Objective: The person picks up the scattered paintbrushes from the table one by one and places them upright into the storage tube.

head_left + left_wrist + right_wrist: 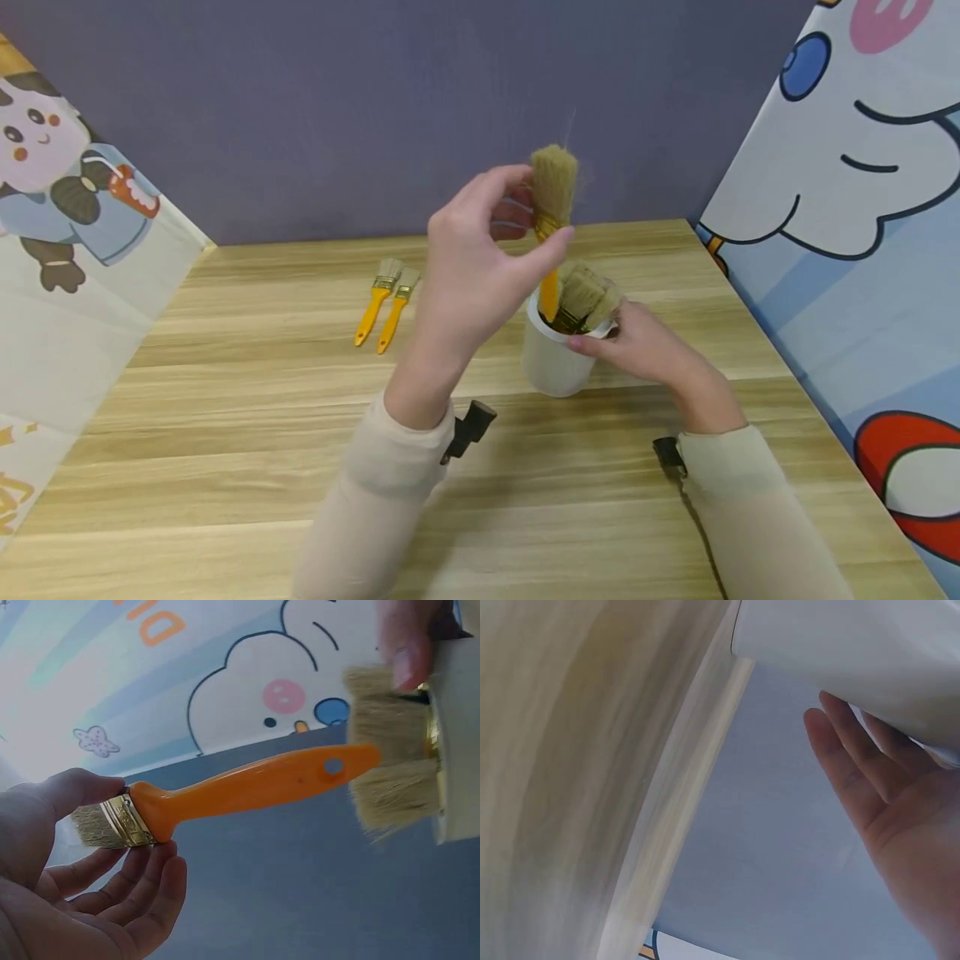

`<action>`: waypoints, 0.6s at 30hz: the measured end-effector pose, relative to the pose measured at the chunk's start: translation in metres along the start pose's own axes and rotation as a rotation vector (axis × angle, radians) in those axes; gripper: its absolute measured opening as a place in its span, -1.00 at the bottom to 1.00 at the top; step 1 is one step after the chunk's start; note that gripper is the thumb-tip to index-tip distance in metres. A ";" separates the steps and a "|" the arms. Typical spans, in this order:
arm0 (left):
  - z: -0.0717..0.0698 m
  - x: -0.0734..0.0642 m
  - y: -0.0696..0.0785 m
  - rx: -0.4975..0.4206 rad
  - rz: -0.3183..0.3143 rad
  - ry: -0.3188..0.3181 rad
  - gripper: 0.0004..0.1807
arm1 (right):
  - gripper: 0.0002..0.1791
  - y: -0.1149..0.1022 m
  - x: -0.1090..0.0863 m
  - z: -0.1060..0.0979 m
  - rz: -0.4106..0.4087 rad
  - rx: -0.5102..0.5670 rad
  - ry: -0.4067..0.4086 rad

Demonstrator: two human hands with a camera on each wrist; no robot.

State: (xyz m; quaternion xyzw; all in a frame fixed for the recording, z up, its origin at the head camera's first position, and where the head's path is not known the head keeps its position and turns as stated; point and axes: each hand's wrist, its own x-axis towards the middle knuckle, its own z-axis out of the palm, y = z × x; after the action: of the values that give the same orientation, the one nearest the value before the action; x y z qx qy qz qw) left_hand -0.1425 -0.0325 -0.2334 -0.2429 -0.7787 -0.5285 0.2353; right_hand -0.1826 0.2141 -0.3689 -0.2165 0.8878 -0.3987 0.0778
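Observation:
My left hand point(480, 271) pinches a paintbrush point(262, 787) at its gold metal band, thumb on one side and fingers on the other. The brush has an orange-yellow handle and pale bristles; it is upright, bristles up, its handle end overlapping the mouth of a white mug point(557, 362) in the head view. Several other brushes point(583, 293) stand in the mug, bristles up. On the mug's right side, my right hand point(643, 343) holds it with the thumb at the rim. In the right wrist view, its fingers point(855, 761) lie along the white wall.
Two more paintbrushes, a wider one point(373, 302) and a narrower one point(397, 312), lie side by side on the wooden table point(225, 433), left of the mug. A grey-blue panel point(360, 117) stands behind the table, with cartoon-printed panels point(840, 183) at both sides.

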 end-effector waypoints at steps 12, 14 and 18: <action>0.021 -0.004 -0.021 0.005 -0.048 -0.074 -0.46 | -0.09 -0.004 -0.003 0.002 0.047 0.021 -0.013; 0.022 -0.005 -0.025 0.001 -0.065 -0.079 -0.48 | -0.08 -0.004 -0.003 0.002 0.043 0.028 -0.011; 0.025 -0.005 -0.031 0.001 -0.081 -0.080 -0.50 | -0.10 -0.002 -0.003 0.004 0.011 0.050 0.001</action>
State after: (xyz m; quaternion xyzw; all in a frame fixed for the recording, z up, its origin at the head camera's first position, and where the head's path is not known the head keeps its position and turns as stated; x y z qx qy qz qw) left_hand -0.1605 -0.0200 -0.2669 -0.2320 -0.7969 -0.5271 0.1824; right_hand -0.1776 0.2112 -0.3702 -0.2093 0.8787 -0.4206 0.0850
